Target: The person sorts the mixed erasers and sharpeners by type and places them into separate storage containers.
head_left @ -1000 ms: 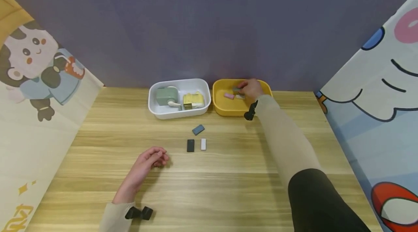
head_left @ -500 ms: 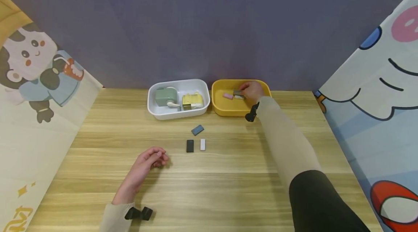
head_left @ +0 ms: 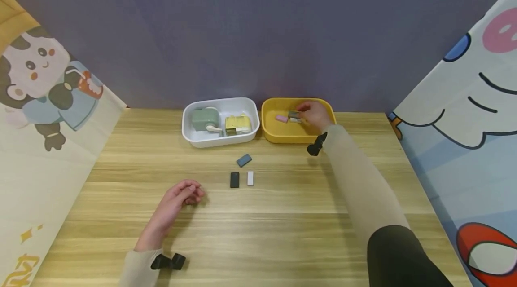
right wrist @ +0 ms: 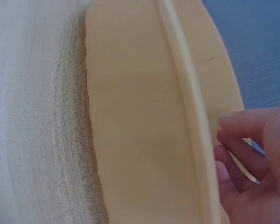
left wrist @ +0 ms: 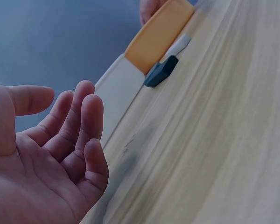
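At twelve o'clock in the yellow tray (head_left: pixel 271 130), the right hand (head_left: pixel 316 114) looks just loosened off a grey eraser (head_left: pixel 293 114) beside a pink one (head_left: pixel 281 118), while three erasers (head_left: pixel 242 172) wait mid-table and the left hand (head_left: pixel 177 199) rests slack, holding nothing.

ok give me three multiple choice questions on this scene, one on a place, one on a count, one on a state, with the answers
1. Where is the right hand?
A. over the yellow tray
B. in the white tray
C. flat on the table

2. How many small blocks lie loose on the table?
A. one
B. three
C. five

3. How is the left hand?
A. gripping a block
B. resting with loosely curled fingers, holding nothing
C. pressing on the white tray

Answers:
1 A, its fingers reach inside the yellow rim.
2 B, a blue block, a black block and a white block.
3 B, the left wrist view shows a bare palm.
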`<state>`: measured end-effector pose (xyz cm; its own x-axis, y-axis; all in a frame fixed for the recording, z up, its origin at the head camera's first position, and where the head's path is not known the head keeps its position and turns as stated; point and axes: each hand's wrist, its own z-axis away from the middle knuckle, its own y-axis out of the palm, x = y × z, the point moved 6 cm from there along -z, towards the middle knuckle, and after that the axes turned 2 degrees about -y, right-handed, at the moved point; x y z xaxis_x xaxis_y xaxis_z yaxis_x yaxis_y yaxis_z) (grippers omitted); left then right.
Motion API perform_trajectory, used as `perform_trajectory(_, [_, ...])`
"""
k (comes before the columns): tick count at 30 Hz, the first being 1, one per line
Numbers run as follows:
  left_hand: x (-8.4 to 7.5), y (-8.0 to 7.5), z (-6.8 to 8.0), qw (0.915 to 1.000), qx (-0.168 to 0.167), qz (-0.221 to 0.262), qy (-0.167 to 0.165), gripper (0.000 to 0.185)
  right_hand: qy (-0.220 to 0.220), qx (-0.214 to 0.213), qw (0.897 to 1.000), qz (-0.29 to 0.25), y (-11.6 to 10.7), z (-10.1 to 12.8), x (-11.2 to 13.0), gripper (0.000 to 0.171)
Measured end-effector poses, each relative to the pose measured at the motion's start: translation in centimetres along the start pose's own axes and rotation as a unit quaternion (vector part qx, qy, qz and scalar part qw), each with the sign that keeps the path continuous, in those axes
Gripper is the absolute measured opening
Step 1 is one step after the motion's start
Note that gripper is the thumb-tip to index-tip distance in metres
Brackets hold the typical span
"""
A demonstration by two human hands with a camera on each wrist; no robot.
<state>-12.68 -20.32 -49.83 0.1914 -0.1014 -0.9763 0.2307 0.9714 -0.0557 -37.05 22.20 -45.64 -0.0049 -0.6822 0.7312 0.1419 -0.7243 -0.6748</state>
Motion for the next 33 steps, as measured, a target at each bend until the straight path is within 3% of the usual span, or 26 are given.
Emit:
perform_trajectory(11, [-0.5, -2.1, 0.1, 0.9994, -0.034, -0.005, -0.003, 0.041, -0.034, -0.032, 0.997, -0.065, -1.0, 2.5, 0.6, 0.027])
perform_trajectory(23, [-0.7, -2.6, 0.0, 0.9995, -0.033, 0.001, 0.003, 0.041, -0.098, -0.091, 0.975, -0.177, -1.9, 7.7, 2.9, 0.022])
perform_trajectory(28, [-0.5, -3.3, 0.1, 0.9991, -0.040, -0.010, 0.004, 0.043, -0.111, -0.097, 0.969, -0.200, -1.6, 9.9, 2.9, 0.023])
perform_trajectory(33, [-0.5, -5.1, 0.5, 0.9978, -0.064, 0.014, 0.006, 0.046, -0.104, -0.100, 0.969, -0.199, -1.0, 11.4, 2.2, 0.023])
